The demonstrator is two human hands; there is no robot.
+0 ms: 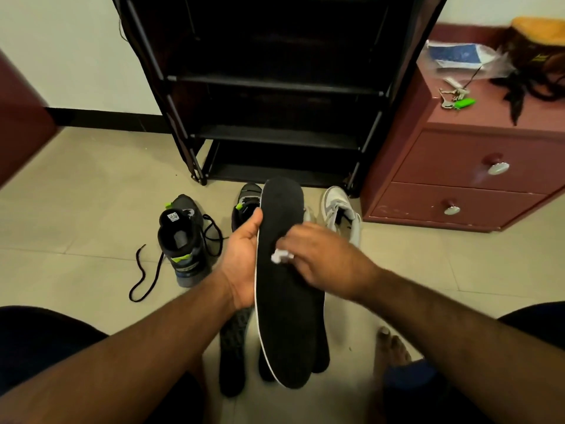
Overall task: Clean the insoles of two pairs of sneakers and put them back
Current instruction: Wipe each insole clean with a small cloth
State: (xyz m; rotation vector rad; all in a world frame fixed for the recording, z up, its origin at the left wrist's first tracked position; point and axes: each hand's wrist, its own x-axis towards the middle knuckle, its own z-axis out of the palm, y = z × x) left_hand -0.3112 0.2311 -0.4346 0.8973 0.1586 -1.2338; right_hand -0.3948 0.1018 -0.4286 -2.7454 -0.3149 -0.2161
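Observation:
My left hand (243, 264) grips the left edge of a long black insole (282, 307) with a white rim, held up lengthwise at the centre. My right hand (318, 258) pinches a small crumpled white wipe (280, 256) and presses it on the insole's upper half. Other dark insoles lie on the floor under it, one (234, 356) to the left and another (321, 341) partly hidden. A black sneaker with green accents (180, 240) stands at left, its mate (246, 203) sits behind my left hand. A white sneaker (342, 212) shows behind my right hand.
A black shoe rack (275, 87) stands straight ahead on the tiled floor. A maroon drawer cabinet (464, 179) at right carries keys (455, 97) and a plastic bag. A loose black lace (143, 270) trails on the floor. My knees and a bare foot (393, 347) frame the bottom.

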